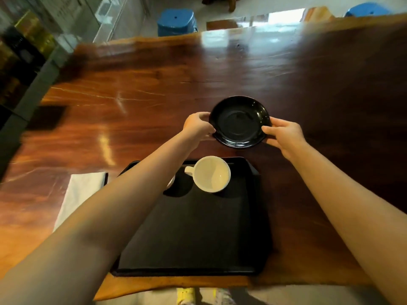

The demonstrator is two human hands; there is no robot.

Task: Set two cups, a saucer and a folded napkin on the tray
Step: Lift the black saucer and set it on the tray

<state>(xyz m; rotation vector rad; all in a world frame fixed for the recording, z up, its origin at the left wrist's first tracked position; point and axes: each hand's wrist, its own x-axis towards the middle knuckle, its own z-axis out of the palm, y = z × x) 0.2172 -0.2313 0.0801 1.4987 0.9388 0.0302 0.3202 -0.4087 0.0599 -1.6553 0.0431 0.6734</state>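
Note:
A black saucer (239,122) is just beyond the far edge of the black tray (193,234). My left hand (197,126) grips its left rim and my right hand (284,134) grips its right rim. One white cup (211,174) stands in the tray's far part, handle to the left. A sliver of a second white cup (171,182) shows beside it, mostly hidden under my left forearm. A white napkin (79,195) lies flat on the table left of the tray.
The wooden table (154,89) stretches far ahead and to both sides. Two blue stools (176,22) stand beyond its far edge. A dark shelf with boxes (19,62) is at the left. The table's near edge is just below the tray.

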